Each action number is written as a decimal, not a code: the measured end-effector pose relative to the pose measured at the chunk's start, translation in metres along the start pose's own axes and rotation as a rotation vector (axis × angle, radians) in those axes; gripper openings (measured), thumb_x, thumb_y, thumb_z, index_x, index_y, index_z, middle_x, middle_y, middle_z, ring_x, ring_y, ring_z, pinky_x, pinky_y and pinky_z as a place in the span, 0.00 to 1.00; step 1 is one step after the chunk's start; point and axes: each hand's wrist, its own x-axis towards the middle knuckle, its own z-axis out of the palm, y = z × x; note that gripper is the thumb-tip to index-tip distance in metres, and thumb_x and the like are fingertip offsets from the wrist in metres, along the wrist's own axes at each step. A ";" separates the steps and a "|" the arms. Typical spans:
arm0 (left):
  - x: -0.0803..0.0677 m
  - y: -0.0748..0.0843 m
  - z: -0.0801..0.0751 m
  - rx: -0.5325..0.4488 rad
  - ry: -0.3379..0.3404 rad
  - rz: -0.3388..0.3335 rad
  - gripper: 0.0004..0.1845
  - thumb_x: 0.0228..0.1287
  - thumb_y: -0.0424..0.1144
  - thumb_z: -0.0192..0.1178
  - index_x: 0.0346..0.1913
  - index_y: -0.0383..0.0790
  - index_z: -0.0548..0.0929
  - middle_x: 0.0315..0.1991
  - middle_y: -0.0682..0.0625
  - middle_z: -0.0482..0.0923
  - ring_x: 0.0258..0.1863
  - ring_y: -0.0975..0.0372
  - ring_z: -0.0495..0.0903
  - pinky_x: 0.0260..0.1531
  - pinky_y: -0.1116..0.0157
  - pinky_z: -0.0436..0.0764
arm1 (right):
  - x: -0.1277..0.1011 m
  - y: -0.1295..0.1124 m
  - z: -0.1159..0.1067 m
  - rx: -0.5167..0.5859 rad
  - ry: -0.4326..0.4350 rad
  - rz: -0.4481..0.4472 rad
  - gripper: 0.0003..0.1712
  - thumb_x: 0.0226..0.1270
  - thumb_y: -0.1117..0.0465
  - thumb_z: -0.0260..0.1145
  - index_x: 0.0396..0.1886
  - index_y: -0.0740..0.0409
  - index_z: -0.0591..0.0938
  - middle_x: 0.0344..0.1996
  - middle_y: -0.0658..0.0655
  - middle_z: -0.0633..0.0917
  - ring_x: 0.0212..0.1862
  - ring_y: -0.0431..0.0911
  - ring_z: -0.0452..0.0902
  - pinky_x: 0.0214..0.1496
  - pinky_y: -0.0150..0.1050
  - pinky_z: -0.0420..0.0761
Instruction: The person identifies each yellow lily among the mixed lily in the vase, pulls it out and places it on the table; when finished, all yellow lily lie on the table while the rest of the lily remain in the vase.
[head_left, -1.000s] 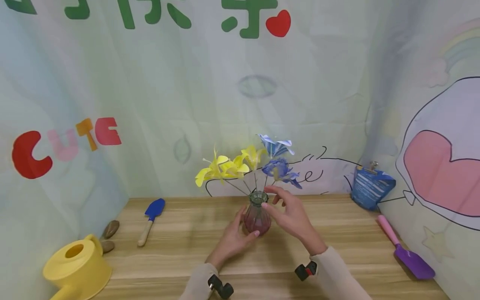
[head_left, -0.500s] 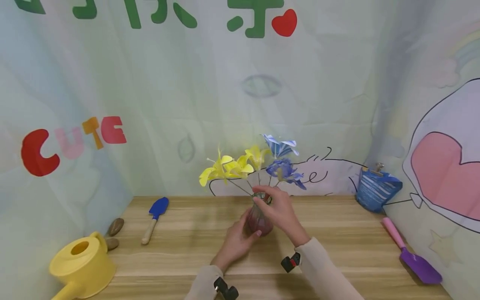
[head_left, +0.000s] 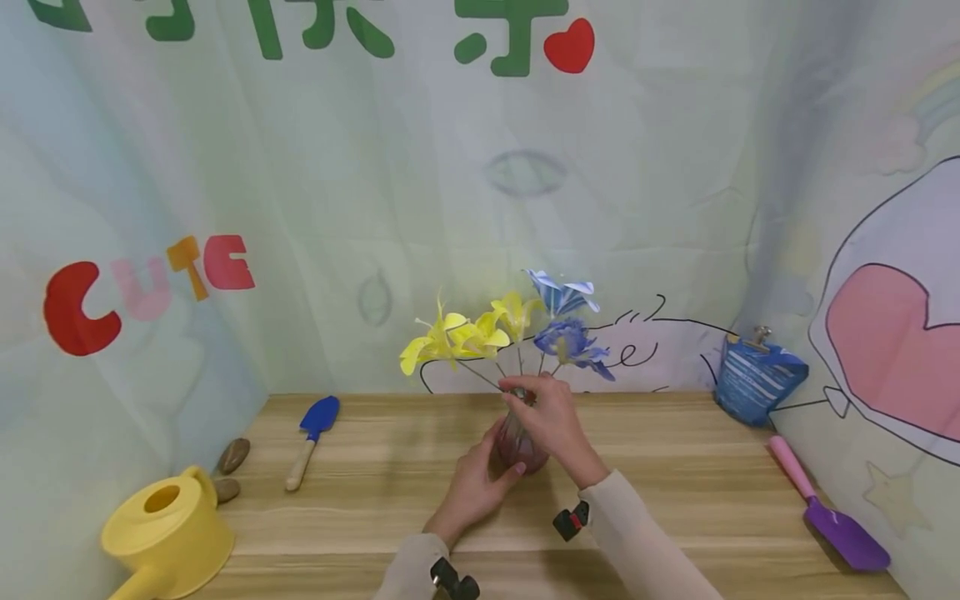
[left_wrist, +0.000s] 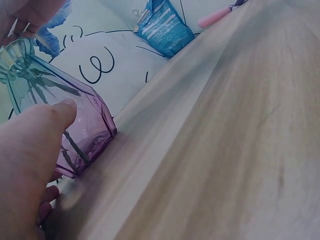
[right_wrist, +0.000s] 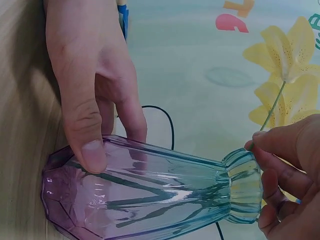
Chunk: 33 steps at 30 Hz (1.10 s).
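Vase (head_left: 522, 452): ribbed glass, green at the mouth, purple at the base; stands on the wooden table (head_left: 360, 537), between two hands. Left hand (head_left: 474, 492): curled about the vase's lower body, thumb on one side, fingers on the other. Right hand (head_left: 551, 417): at the vase's mouth, thumb and forefinger pinching the stem (right_wrist: 273, 108) of a yellow flower. Yellow flowers (head_left: 453, 336): above the vase, mostly to its left. Blue flowers (head_left: 567, 340): above the vase, to its right.

Handling: the step appears to be placing a stem at the vase's mouth. Best done with the left grip firm and low, the vase level, and the stem eased by the fingertips so that its neighbours are not dragged along.

Views compared: right wrist shows the pinch and the stems inside the vase; head view hides much of the mouth behind the right hand. Head view alone shows the watering can (head_left: 168, 537), well left of the vase.
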 end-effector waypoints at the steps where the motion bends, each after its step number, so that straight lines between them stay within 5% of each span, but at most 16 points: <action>1: 0.000 0.000 0.000 0.003 0.005 0.005 0.44 0.74 0.55 0.65 0.84 0.37 0.62 0.76 0.32 0.74 0.74 0.35 0.76 0.72 0.32 0.74 | 0.000 0.000 0.000 0.000 -0.001 0.001 0.11 0.67 0.66 0.76 0.48 0.55 0.94 0.40 0.52 0.96 0.36 0.43 0.81 0.40 0.35 0.77; 14: 0.000 0.001 0.001 0.015 0.017 -0.001 0.44 0.74 0.55 0.65 0.83 0.37 0.63 0.75 0.33 0.76 0.73 0.35 0.77 0.71 0.30 0.73 | 0.000 -0.006 0.001 -0.002 -0.003 -0.008 0.09 0.68 0.66 0.76 0.45 0.52 0.96 0.37 0.51 0.96 0.33 0.40 0.77 0.37 0.30 0.74; 24: 0.000 0.002 0.000 -0.010 -0.009 -0.029 0.44 0.75 0.54 0.65 0.84 0.40 0.61 0.77 0.35 0.74 0.75 0.38 0.76 0.74 0.35 0.74 | 0.002 -0.019 -0.004 0.039 0.071 -0.113 0.08 0.70 0.65 0.75 0.45 0.53 0.96 0.38 0.53 0.96 0.38 0.43 0.90 0.39 0.31 0.82; 33: 0.000 0.000 0.001 0.015 0.021 0.006 0.44 0.74 0.56 0.65 0.83 0.39 0.63 0.74 0.33 0.77 0.72 0.36 0.78 0.71 0.32 0.75 | 0.008 -0.038 -0.020 0.100 0.111 -0.052 0.08 0.69 0.65 0.76 0.45 0.55 0.96 0.35 0.53 0.96 0.32 0.41 0.87 0.36 0.29 0.79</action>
